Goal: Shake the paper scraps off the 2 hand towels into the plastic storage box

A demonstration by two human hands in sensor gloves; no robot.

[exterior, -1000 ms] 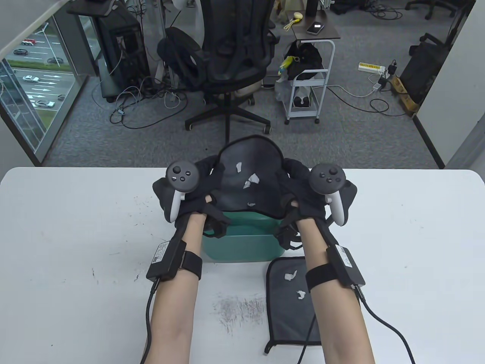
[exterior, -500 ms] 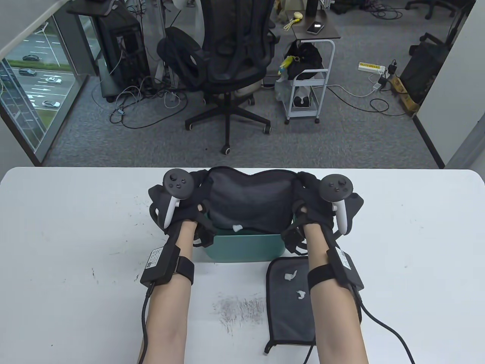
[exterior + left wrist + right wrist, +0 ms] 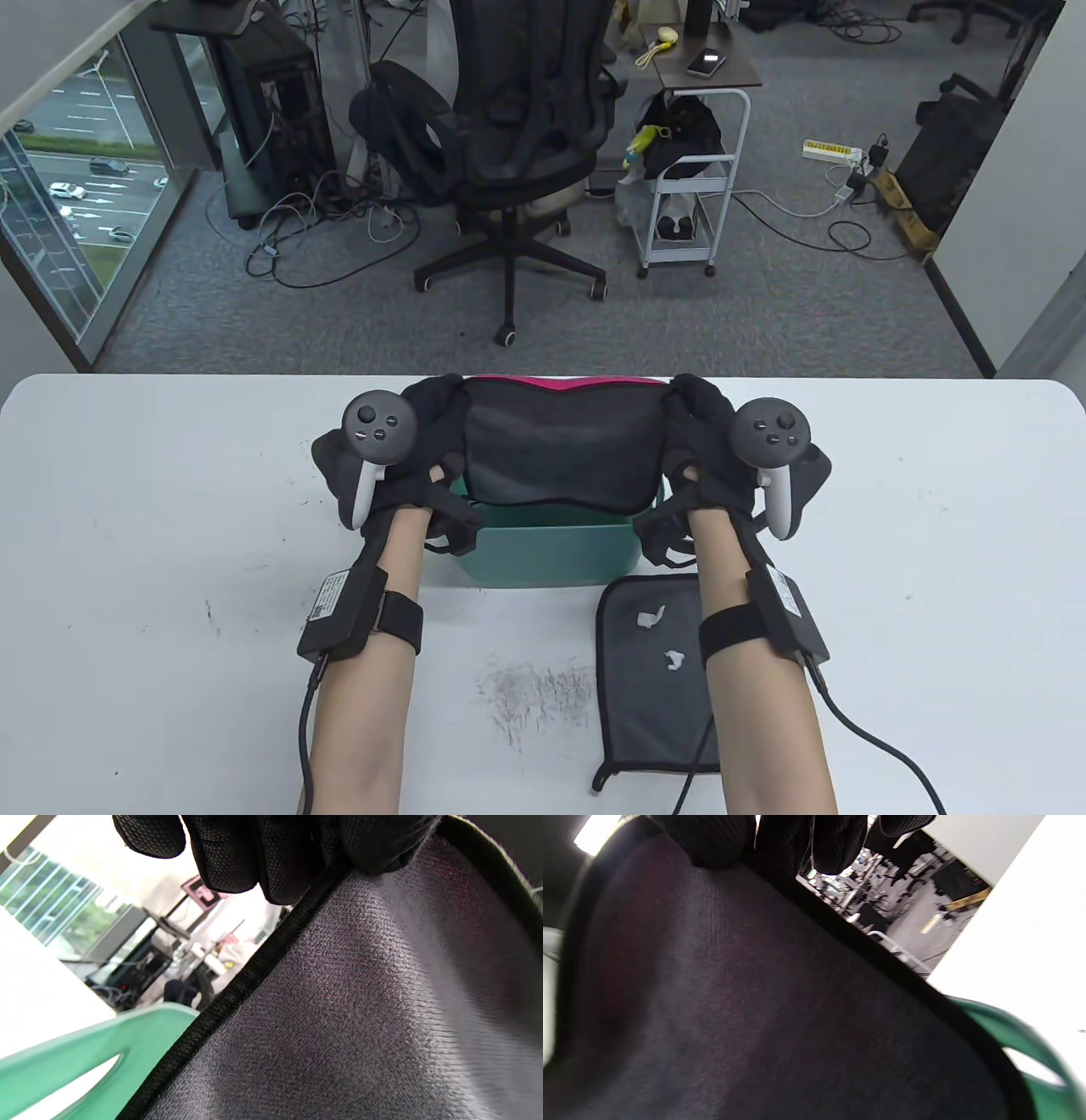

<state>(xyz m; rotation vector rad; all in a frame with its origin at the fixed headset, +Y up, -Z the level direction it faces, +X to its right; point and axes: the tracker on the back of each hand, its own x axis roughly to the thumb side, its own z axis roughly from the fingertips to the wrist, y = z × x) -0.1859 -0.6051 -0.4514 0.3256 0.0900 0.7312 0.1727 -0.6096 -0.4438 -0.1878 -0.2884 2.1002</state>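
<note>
A dark grey hand towel (image 3: 560, 446) with a pink far side hangs stretched over the green plastic storage box (image 3: 551, 552). My left hand (image 3: 428, 412) grips its upper left corner and my right hand (image 3: 700, 412) grips its upper right corner. No scraps show on its near face. In the left wrist view gloved fingers (image 3: 237, 853) pinch the towel (image 3: 360, 1005) above the box's green rim (image 3: 85, 1065). In the right wrist view the towel (image 3: 734, 1005) fills the frame beside the box rim (image 3: 1022, 1039). A second grey towel (image 3: 649, 679) lies flat by my right forearm with two white paper scraps (image 3: 652, 618) on it.
The white table (image 3: 170, 526) carries dark scuff marks (image 3: 534, 692) near the front. Cables run from both wrist units off the near edge. Beyond the table stand an office chair (image 3: 517, 127) and a small cart (image 3: 687, 195).
Both hands dropped and spread apart, pulling the towel from a raised, sagging shape into a taut upright sheet over the box. The white scraps that lay on it are no longer visible.
</note>
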